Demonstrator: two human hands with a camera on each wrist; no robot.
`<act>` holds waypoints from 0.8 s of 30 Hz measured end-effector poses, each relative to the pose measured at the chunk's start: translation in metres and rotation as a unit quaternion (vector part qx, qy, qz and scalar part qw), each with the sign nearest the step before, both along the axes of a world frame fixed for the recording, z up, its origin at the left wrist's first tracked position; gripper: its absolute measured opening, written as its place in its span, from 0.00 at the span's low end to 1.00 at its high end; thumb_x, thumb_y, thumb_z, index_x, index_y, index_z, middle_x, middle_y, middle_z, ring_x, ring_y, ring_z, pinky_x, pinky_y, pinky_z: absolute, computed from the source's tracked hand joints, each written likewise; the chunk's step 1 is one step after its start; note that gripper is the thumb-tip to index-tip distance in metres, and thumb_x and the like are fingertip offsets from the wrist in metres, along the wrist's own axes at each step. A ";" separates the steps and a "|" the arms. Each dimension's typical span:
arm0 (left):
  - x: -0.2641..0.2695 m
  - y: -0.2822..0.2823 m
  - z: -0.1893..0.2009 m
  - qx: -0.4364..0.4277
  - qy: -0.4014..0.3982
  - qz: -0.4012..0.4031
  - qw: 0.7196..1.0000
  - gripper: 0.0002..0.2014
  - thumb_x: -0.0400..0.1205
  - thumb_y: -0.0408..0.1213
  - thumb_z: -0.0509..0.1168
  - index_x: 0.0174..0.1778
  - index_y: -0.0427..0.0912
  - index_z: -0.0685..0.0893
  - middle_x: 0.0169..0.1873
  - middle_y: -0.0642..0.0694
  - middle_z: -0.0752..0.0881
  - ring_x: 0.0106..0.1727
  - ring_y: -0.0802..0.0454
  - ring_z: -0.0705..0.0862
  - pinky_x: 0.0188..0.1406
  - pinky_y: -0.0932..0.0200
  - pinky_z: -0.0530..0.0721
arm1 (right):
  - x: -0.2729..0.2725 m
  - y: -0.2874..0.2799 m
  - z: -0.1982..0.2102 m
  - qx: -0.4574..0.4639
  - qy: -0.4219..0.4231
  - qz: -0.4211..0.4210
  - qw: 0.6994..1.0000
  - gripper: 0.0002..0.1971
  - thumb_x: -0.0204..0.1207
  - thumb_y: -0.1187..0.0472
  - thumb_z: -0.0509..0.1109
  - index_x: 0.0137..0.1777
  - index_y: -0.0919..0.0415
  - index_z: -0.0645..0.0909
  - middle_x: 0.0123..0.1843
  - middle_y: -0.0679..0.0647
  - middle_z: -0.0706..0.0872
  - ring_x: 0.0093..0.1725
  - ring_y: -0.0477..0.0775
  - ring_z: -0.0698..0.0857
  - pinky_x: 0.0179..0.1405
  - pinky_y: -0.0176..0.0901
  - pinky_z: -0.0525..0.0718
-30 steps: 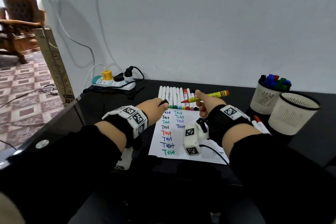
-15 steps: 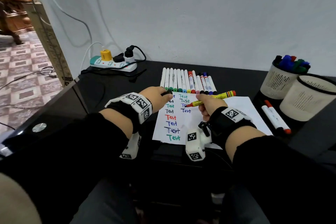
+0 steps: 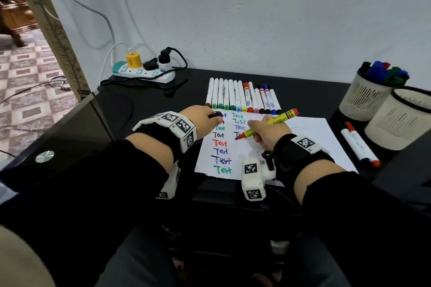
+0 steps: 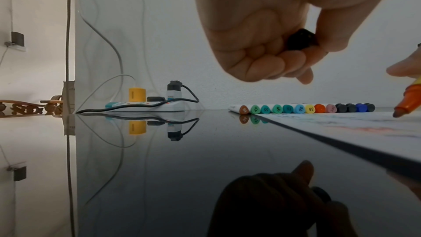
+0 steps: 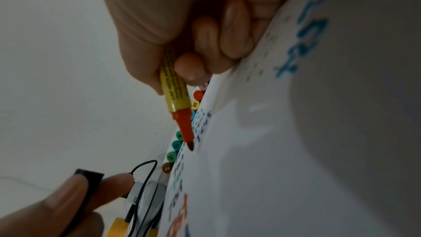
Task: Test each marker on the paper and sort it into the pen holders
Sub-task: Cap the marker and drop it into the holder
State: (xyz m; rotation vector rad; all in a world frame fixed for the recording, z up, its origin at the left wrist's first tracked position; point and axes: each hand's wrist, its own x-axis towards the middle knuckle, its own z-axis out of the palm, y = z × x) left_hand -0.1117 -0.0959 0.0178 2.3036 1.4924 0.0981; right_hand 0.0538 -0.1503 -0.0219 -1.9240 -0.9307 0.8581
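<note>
The paper [image 3: 310, 137] already carried two columns of "Test" words, and the far holder [image 3: 363, 98] right of it held sorted markers. The right hand [image 3: 270, 133] clasped the yellow marker [image 3: 270, 123], tip at the paper; the left hand [image 3: 203, 116] pinched its black cap [image 4: 300, 41]. A row of markers [image 3: 242, 98] behind the paper looked untested.

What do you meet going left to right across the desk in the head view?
Power strip → left hand → row of markers → yellow marker in the right hand → two loose markers → pen holders.

A power strip [image 3: 143, 72] sits on the black desk [image 3: 144, 109].
</note>
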 end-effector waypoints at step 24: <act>0.002 0.002 -0.002 -0.018 0.006 -0.001 1.000 0.20 0.87 0.48 0.51 0.65 0.38 0.76 0.49 0.42 0.79 0.49 0.49 0.76 0.46 0.59 0.72 | -0.004 0.000 0.001 0.017 -0.012 0.014 1.000 0.18 0.76 0.65 0.66 0.28 0.57 0.63 0.24 0.54 0.70 0.23 0.52 0.67 0.24 0.41 0.66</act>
